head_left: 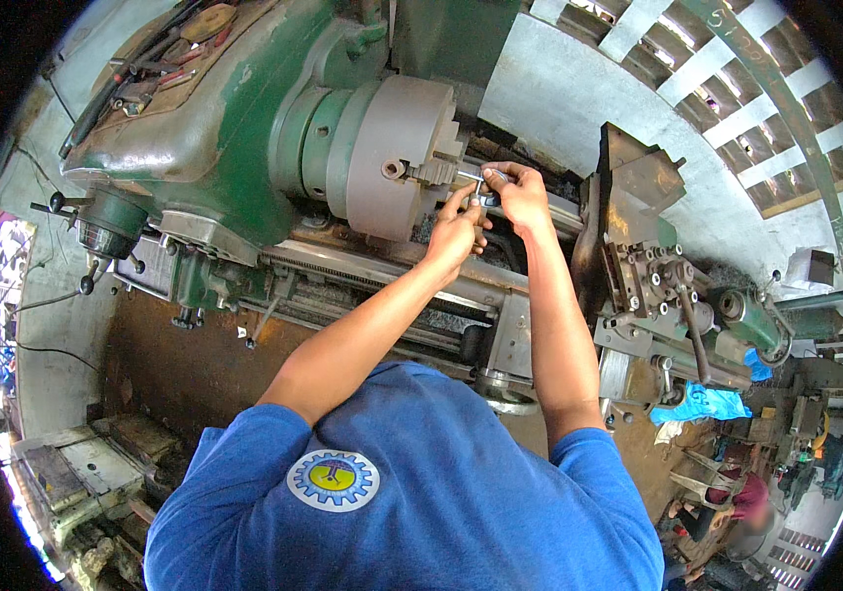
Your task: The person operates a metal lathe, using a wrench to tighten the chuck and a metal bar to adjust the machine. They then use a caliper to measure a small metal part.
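Note:
Both my hands meet just right of the lathe's big grey chuck [392, 148], in front of its stepped jaws [437, 169]. A thin bright metal rod [466, 175] sticks out from the jaws toward my fingers. My left hand [457, 234] pinches the lower part of a small silvery metal tool [478, 187], palm turned up. From the right, my right hand [522, 197] closes on the tool's upper end, thumb and forefinger beside the rod. A dark part shows between the hands. The fingers partly cover the tool, so its exact kind cannot be made out.
The green headstock [234, 138] carries hand tools [160, 84] on top. Rightward stand the dark carriage plate [628, 187], tool post [653, 276] and green tailstock [741, 310]. Lathe bed rails [392, 266] run below my hands. A person [751, 497] sits far right.

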`<state>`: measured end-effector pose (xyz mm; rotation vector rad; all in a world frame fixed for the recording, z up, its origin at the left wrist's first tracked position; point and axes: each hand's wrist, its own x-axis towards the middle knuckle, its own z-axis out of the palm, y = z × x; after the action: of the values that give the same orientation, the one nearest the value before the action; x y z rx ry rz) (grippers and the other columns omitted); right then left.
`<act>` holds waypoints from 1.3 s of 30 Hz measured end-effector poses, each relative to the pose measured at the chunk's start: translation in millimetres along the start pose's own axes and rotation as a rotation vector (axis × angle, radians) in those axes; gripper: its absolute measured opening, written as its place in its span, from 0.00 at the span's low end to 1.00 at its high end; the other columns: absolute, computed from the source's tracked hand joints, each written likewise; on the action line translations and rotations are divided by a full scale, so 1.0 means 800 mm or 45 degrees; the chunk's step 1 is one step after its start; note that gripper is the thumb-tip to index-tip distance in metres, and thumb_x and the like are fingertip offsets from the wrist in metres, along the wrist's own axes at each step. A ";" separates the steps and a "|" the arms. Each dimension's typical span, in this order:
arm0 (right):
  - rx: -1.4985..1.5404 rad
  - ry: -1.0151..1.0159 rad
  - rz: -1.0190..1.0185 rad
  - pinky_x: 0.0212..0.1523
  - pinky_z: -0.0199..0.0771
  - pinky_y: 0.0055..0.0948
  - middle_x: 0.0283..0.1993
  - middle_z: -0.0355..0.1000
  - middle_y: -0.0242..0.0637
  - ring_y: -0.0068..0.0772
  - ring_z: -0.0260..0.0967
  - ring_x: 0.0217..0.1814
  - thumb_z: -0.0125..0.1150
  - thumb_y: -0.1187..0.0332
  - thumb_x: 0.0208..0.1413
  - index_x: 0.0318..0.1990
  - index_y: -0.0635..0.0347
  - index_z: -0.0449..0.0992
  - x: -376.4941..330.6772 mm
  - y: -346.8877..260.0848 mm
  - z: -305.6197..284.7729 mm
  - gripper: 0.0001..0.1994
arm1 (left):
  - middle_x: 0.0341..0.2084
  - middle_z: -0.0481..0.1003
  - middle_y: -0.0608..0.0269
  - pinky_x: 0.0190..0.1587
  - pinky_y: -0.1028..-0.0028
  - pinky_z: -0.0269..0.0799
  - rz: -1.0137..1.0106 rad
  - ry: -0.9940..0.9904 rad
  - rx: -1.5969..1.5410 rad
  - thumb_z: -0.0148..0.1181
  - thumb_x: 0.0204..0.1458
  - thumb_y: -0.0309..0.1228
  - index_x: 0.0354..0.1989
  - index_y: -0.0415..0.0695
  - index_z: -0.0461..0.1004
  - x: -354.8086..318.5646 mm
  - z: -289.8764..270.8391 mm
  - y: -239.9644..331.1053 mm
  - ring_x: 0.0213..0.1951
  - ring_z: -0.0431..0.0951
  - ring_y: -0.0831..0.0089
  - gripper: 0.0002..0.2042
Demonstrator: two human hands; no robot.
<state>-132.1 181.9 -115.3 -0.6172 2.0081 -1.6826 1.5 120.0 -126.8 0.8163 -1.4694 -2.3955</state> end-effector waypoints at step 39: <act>-0.606 0.105 -0.135 0.39 0.74 0.29 0.35 0.82 0.39 0.23 0.74 0.35 0.64 0.70 0.60 0.43 0.66 0.83 -0.017 -0.041 0.006 0.09 | 0.27 0.69 0.66 0.30 0.74 0.70 -0.020 0.053 -0.130 0.46 0.72 0.38 0.69 0.53 0.63 -0.014 0.008 0.010 0.23 0.72 0.78 0.19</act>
<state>-116.6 181.4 -83.1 -0.8345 2.4980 -1.3007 6.3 125.6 -113.8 0.8510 -1.3179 -2.4270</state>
